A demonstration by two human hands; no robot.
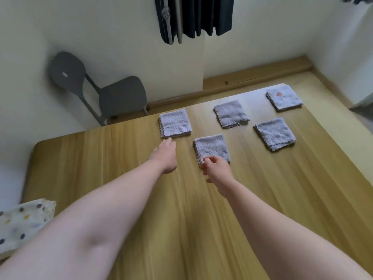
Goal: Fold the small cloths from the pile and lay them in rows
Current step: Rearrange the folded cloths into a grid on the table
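1. Right hand (216, 168) pinches the near corner of the near-left cloth (213, 147), thumb and fingers curled on its edge. The cloth lies folded flat on the wooden surface (181, 219).
2. Left hand (166, 153) is stretched forward holding nothing, fingers straight. The tips are at the near edge of the far-left cloth (175, 123); contact unclear.
3. Far row, left to right: far-left cloth, far-middle cloth (231, 113), far-right cloth (284, 99) with a reddish mark.
4. Near row: near-left cloth and near-right cloth (275, 133), set apart.
5. Grey chair (121, 96) stands beyond the far-left edge. Dark garments (193, 17) hang above. Dotted fabric (22, 221) sits at the near left.
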